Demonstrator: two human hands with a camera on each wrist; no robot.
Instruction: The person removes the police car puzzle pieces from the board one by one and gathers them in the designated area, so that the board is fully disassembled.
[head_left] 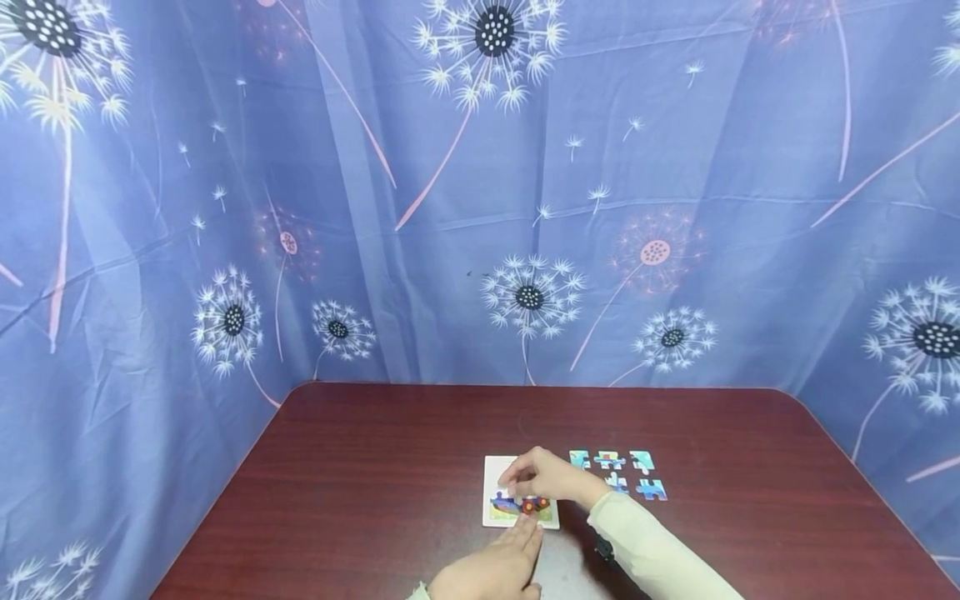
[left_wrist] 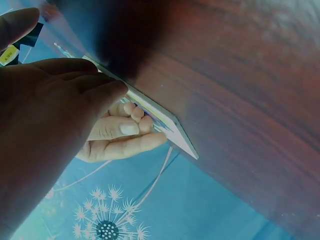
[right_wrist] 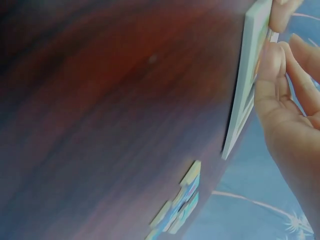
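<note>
A small white-framed jigsaw board lies on the table, its lower picture showing blue shapes and red-orange wheels. At its near edge my left hand rests with fingers stretched forward, the fingertips touching the frame. My right hand reaches over the board from the right, fingers bent and thumb close to the index finger. It seems to pinch a small puzzle piece, mostly hidden by the fingers. In the left wrist view, the right hand's curled fingers sit just above the board's surface.
Several loose jigsaw pieces lie in rows on the dark red table, right of the board; the right forearm partly covers them. A blue curtain with dandelion prints hangs behind the table and along its sides.
</note>
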